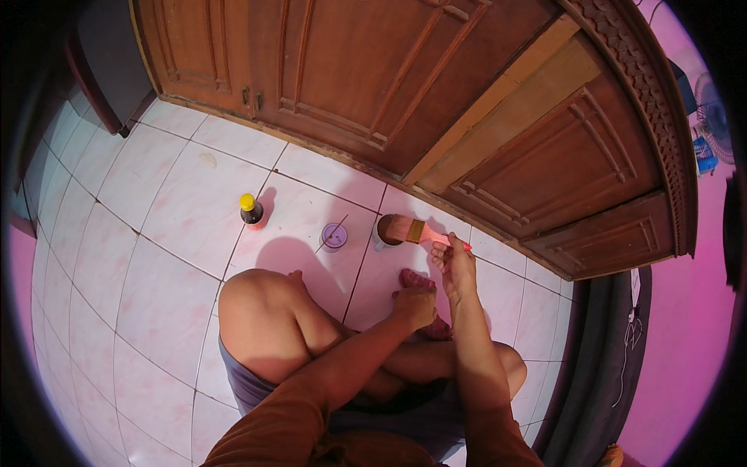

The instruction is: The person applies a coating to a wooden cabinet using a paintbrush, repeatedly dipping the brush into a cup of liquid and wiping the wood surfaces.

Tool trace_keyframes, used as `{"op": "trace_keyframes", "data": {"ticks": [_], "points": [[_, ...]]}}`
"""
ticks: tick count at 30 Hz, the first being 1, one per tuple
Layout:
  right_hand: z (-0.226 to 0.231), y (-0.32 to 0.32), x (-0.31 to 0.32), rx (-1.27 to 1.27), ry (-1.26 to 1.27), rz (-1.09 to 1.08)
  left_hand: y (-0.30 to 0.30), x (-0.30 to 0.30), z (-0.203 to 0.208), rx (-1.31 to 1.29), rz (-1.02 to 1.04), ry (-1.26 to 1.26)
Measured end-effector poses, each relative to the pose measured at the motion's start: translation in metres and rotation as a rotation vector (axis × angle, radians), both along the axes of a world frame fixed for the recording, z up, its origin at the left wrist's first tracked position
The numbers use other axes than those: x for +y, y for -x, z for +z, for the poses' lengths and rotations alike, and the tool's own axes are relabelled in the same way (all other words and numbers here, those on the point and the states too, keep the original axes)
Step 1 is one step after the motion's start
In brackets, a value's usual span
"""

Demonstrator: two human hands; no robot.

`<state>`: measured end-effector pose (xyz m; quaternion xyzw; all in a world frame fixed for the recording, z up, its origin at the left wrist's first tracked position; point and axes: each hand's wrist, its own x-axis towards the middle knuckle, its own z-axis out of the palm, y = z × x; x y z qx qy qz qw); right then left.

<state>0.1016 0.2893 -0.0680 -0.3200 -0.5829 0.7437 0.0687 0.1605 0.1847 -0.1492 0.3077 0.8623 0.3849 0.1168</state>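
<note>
My right hand (457,268) pinches the pink handle of a wide, flat paintbrush (433,235). The brush has a brownish ferrule, and its pinkish bristles lie over the mouth of a light-coloured mug (380,244) with a dark brown inside. Closer to me, my left hand (417,306) is closed on a crumpled dark pink cloth-like thing (416,279), which shows above and below the fist. Left of the mug stands a small purple cup (334,237) with a thin stick across its top. Farther left is a dark bottle (252,215) with a yellow cap.
A carved brown wooden cabinet (334,70) runs along the far side, close beyond the mug. My bent legs (264,311) rest on the white tiled floor (156,257). At right lie a dark cushion-like thing (595,358) and a white cable (625,358); a fan (712,117) stands farther off.
</note>
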Motion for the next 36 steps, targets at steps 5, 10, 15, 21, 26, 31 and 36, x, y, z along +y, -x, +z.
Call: {"op": "trace_keyframes", "data": {"ticks": [5, 10, 15, 21, 26, 31, 36], "points": [[-0.025, -0.007, 0.013, 0.009, 0.357, -0.081, 0.0, -0.002, 0.011, 0.012, -0.004, 0.023], [-0.043, -0.011, 0.015, -0.03, 0.61, -0.145, 0.0, -0.006, 0.016, -0.001, 0.004, 0.045], [-0.05, -0.016, 0.028, 0.001, 0.72, -0.152, 0.001, -0.004, 0.024, -0.042, -0.011, 0.097], [-0.044, -0.016, 0.016, -0.053, 0.685, -0.133, 0.002, 0.002, 0.008, -0.073, -0.005, 0.175], [-0.037, -0.019, 0.016, -0.002, 0.68, -0.074, 0.004, 0.004, 0.003, -0.037, -0.025, 0.16], [-0.031, -0.021, 0.015, -0.006, 0.695, -0.069, 0.004, 0.002, 0.007, -0.025, -0.048, 0.148], [-0.026, -0.022, 0.009, -0.003, 0.679, -0.103, 0.006, 0.0, -0.003, -0.033, -0.034, 0.109]]}}
